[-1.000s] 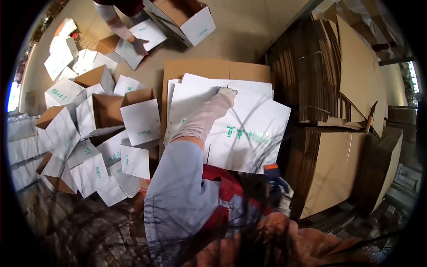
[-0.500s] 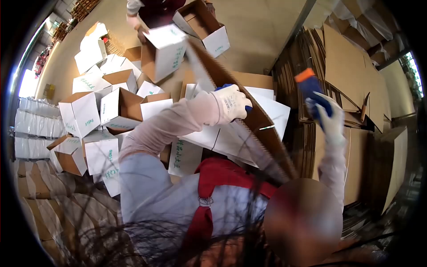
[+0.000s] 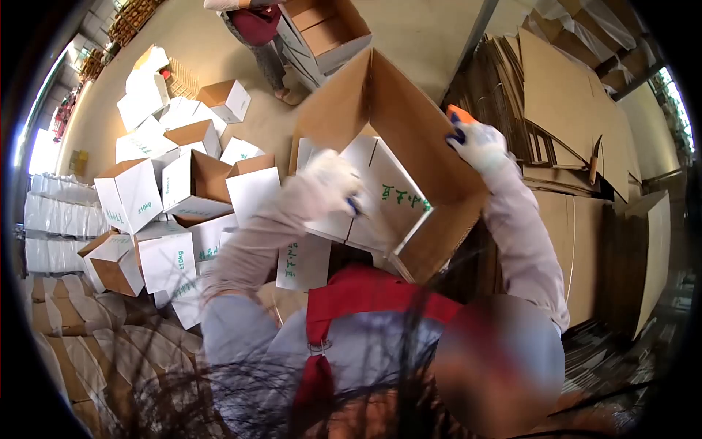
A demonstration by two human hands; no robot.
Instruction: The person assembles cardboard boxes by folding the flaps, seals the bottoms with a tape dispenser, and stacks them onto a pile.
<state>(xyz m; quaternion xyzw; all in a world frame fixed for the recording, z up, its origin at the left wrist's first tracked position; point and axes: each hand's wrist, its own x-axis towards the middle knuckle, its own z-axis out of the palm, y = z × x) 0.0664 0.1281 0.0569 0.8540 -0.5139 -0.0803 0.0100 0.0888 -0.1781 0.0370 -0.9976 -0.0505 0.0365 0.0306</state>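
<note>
Brown-lined carton [image 3: 428, 135], ctr of frame, has walls spread but its bottom unclosed, w/ white printed sheets [image 3: 376, 172] visible thru it. R hand [image 3: 479, 145], upper right of ctr, grasps orange-ended tool [image 3: 459, 114] at carton's right wall; L hand [image 3: 330, 179], blurred by its left side, grip can't tell.

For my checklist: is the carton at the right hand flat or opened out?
Opened out: brown inner walls of the carton stand apart, white printed cardboard showing between.
</note>
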